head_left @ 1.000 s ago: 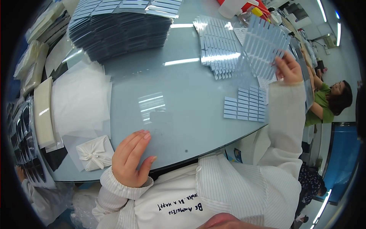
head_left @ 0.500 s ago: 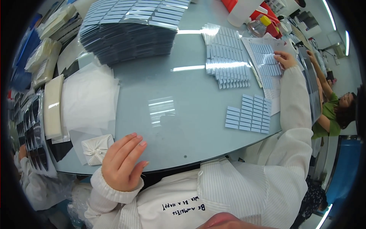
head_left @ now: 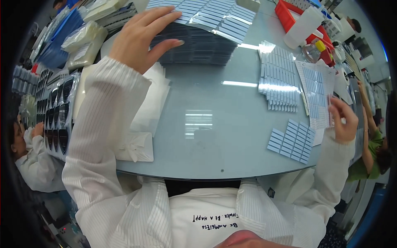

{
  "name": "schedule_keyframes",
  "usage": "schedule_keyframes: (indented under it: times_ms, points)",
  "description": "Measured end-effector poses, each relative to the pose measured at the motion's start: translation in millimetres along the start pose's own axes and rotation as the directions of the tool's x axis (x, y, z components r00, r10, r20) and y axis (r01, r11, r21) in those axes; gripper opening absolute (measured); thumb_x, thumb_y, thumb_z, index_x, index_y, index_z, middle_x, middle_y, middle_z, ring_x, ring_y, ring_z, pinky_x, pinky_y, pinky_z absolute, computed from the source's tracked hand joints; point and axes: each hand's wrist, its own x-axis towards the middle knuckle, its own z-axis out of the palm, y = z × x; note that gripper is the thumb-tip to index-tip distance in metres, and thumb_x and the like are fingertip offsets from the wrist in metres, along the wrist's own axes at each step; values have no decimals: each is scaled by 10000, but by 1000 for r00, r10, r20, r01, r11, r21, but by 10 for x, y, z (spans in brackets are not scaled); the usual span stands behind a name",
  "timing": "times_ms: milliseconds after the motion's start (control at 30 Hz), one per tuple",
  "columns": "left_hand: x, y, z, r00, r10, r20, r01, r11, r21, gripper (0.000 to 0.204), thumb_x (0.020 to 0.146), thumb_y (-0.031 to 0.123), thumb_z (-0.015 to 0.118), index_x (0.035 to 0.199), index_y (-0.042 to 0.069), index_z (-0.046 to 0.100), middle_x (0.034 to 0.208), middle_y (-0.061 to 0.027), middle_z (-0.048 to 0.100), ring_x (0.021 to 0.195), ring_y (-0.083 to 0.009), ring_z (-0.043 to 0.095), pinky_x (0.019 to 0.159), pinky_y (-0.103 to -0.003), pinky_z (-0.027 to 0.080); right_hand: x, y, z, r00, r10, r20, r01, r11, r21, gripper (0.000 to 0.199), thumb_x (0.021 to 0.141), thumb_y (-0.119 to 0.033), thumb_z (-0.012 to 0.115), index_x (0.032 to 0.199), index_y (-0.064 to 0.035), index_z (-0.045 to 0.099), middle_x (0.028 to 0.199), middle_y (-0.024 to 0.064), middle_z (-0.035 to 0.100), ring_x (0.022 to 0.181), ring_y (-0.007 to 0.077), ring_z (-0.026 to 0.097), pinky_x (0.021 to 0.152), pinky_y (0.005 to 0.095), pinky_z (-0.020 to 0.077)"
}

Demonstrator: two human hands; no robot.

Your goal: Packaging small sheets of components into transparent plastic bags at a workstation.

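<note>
A tall stack of clear sheets with rows of light-blue strips (head_left: 194, 45) stands at the back. My left hand (head_left: 142, 39) is at its left corner, fingers stretched over the top and thumb apart at the front side. At the right, my right hand (head_left: 344, 120) has its fingers curled at the edge of a printed paper (head_left: 318, 124). A thin, pinkish pen-like stick (head_left: 331, 111) shows at its fingertips. On that paper lies a blue-strip sheet (head_left: 315, 93). Nearby are a fanned pile of such sheets (head_left: 279, 78) and a smaller stepped piece (head_left: 292, 141).
White thin sheets (head_left: 153, 99) and a folded white cloth pouch (head_left: 138, 146) lie at the left, partly behind my left arm. A red tray (head_left: 287, 16), a white bottle (head_left: 304, 27) and a yellow-capped jar (head_left: 314, 49) stand back right. People sit at both sides.
My left hand has gone from the table's front left up to the tall stack. My right hand has come nearer, off the blue strips to the paper's right edge. The view has shifted.
</note>
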Motion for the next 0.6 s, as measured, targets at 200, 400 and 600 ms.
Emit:
schedule_keyframes:
  times_ms: [200, 400, 600]
  points:
    - [124, -191, -1, 999, -11, -33, 10, 1000, -17, 388, 852, 152, 766, 1233, 125, 701, 1222, -73, 695, 1075, -255, 659, 883, -336, 552, -33, -793, 104, 944, -290, 158, 274, 955, 118, 249, 822, 48, 722, 1071, 44, 709, 813, 108, 686, 676, 152, 632, 616, 241, 473]
    - [322, -284, -192, 997, -73, -3, 73, 995, 68, 179, 787, 99, 753, 957, 43, 754, 949, -150, 725, 904, -321, 685, 821, -394, 544, 384, -1170, 456, 908, -401, 119, 371, 903, 215, 211, 833, 18, 732, 1042, 33, 713, 792, 99, 678, 666, 147, 632, 611, 242, 478]
    - [514, -378, -105, 964, -3, -266, -101, 920, -378, 88, 729, 88, 782, 791, 39, 743, 743, -142, 704, 697, -293, 685, 686, -363, 546, 420, -1387, 722, 859, -486, 160, 424, 851, 309, 194, 825, 2, 750, 1017, 18, 723, 774, 98, 682, 653, 166, 648, 590, 248, 493]
